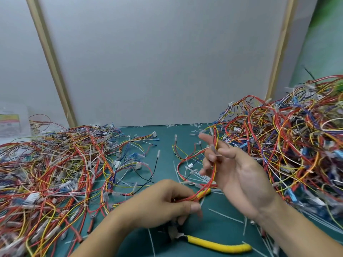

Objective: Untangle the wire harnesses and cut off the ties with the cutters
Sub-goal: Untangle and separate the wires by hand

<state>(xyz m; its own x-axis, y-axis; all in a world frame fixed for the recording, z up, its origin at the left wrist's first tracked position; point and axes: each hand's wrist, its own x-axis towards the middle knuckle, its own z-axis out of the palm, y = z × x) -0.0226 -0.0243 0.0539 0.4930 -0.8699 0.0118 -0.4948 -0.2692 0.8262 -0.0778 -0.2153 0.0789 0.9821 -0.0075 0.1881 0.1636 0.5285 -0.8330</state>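
The left hand (163,203), at 6 o'clock, pinches a thin loop of red and yellow wires (215,169). The right hand (239,175), at 4 o'clock, grips the loop's top with blurry fingers. The yellow-handled cutters (219,245) lie on the green counter (163,143), their head half hidden under the left hand. The 9 o'clock wire pile (46,173) and the 3 o'clock wire pile (297,145) run off the edges.

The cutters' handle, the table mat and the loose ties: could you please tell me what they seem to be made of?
Cutters' handle: yellow sleeve with a faint sheen, probably soft plastic or rubber.
Table mat: dark green, even, dull sheet, likely rubber or vinyl.
Loose ties: thin, whitish, straight stiff strips, likely nylon plastic.
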